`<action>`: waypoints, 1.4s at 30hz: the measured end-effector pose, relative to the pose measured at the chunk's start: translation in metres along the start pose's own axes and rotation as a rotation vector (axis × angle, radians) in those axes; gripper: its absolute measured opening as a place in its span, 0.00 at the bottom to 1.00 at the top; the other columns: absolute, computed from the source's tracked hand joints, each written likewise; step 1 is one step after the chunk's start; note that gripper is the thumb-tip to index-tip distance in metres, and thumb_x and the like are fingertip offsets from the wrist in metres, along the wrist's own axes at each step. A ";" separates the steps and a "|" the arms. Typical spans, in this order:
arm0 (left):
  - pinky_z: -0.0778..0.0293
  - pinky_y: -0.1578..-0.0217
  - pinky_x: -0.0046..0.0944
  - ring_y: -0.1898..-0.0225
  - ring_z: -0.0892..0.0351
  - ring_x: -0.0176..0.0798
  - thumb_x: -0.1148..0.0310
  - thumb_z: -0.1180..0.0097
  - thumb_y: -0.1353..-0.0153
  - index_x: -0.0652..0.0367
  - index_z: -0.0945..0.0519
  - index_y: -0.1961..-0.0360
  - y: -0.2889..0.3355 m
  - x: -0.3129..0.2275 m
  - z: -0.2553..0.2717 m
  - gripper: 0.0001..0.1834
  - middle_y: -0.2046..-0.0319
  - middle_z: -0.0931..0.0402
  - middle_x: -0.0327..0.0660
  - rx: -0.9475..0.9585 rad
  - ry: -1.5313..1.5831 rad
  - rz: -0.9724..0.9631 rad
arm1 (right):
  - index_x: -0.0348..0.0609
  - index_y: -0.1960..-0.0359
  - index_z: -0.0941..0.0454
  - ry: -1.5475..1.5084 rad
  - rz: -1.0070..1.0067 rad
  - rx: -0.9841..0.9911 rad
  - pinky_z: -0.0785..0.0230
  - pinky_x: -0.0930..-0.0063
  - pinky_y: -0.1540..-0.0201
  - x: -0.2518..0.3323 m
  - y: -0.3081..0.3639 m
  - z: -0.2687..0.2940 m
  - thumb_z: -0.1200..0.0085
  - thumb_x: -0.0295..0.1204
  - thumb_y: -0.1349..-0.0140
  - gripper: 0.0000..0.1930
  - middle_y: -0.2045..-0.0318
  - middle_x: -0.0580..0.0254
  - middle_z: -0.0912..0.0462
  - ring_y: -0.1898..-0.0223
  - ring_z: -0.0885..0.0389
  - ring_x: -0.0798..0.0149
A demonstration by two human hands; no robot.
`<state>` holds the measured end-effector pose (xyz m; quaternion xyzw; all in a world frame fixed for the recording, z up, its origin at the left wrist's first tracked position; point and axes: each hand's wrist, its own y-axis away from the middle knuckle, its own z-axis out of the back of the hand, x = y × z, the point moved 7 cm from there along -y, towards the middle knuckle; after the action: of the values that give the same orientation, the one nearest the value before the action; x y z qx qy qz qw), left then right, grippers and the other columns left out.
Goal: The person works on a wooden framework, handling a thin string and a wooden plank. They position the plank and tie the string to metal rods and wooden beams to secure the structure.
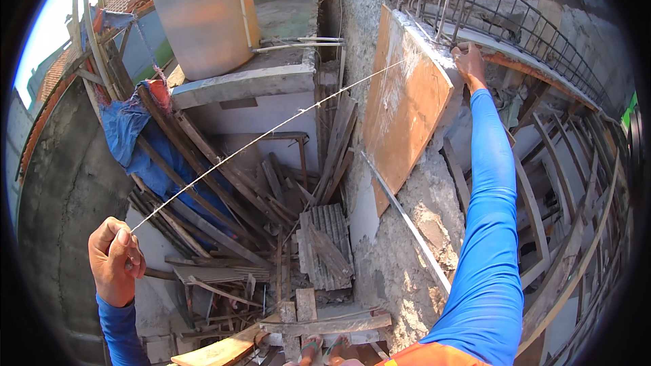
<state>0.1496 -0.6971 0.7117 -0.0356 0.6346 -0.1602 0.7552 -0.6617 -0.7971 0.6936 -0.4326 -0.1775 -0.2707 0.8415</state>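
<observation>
At the lower left, my left hand (116, 261) is closed, pinching a thin, pale string (298, 114). The string runs taut up and to the right, ending against the face of a brown plywood panel (410, 105) smeared with grey-white cement. Farther off, my right hand (469, 64) rests with bent fingers at the top corner beside that panel, next to wet-looking concrete (426, 35). Whatever its fingertips grip is hidden. Several upright steel bars (444, 0) rise from the concrete just beyond it. A narrow straight bar (410, 227) leans against the panel's lower part.
My feet (324, 349) stand on wooden planks (325, 325) high above a drop. Old timber (224, 176) and a blue tarp (125, 129) lie at left, below a large orange tank (207, 20). A rebar cage (536, 24) and a wooden frame (563, 163) are at right.
</observation>
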 end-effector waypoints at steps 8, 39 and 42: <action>0.48 0.90 0.24 0.89 0.49 0.21 0.63 0.50 0.28 0.55 0.32 0.70 -0.010 -0.006 -0.001 0.13 0.89 0.41 0.28 0.018 -0.025 -0.043 | 0.41 0.56 0.19 0.017 -0.002 -0.048 0.27 0.59 0.47 -0.011 -0.008 -0.003 0.39 0.37 0.42 0.16 0.55 0.45 0.15 0.51 0.17 0.48; 0.40 0.89 0.25 0.89 0.42 0.21 0.64 0.46 0.29 0.57 0.31 0.71 -0.005 0.022 -0.020 0.14 0.86 0.35 0.32 0.048 -0.082 0.082 | 0.37 0.53 0.18 -0.052 -0.180 -0.080 0.28 0.68 0.53 -0.035 -0.015 -0.015 0.34 0.38 0.41 0.20 0.58 0.53 0.15 0.58 0.18 0.61; 0.40 0.89 0.25 0.89 0.42 0.21 0.64 0.45 0.29 0.57 0.31 0.71 -0.006 0.027 -0.014 0.14 0.86 0.35 0.32 0.039 -0.040 0.105 | 0.36 0.54 0.17 -0.306 -0.189 0.053 0.28 0.68 0.53 -0.036 -0.010 -0.023 0.34 0.39 0.40 0.19 0.60 0.55 0.15 0.59 0.19 0.63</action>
<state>0.1392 -0.7082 0.6850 0.0090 0.6172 -0.1319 0.7756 -0.6947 -0.8102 0.6681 -0.4277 -0.3503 -0.2746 0.7867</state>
